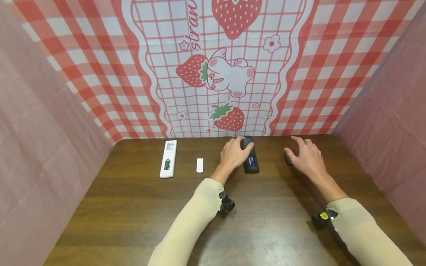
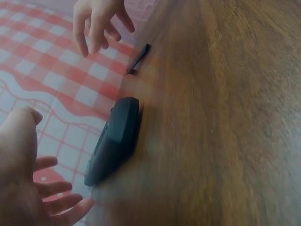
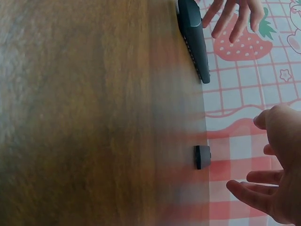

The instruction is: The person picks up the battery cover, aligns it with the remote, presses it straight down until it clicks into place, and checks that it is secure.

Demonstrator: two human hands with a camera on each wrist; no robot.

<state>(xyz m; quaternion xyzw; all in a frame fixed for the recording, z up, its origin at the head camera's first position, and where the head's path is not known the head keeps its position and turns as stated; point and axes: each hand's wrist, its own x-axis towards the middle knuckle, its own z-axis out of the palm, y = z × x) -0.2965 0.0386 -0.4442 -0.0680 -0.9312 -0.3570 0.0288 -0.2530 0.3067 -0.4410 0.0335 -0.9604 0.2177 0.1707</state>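
A black remote control lies with its back up, its compartment uncovered and blue batteries inside. Above its far end my left hand hovers with spread fingers; the left wrist view shows a gap between that hand and the remote. To the right, my right hand is held over a small black battery cover, its thumb and fingers apart. In the right wrist view the cover sits on the table, not touched by the hand.
A white remote control lies back up at the left, its compartment uncovered and showing green inside. Beside it is a white battery cover. Behind the wooden table hangs a red checked strawberry cloth. Pink cloth flanks both sides.
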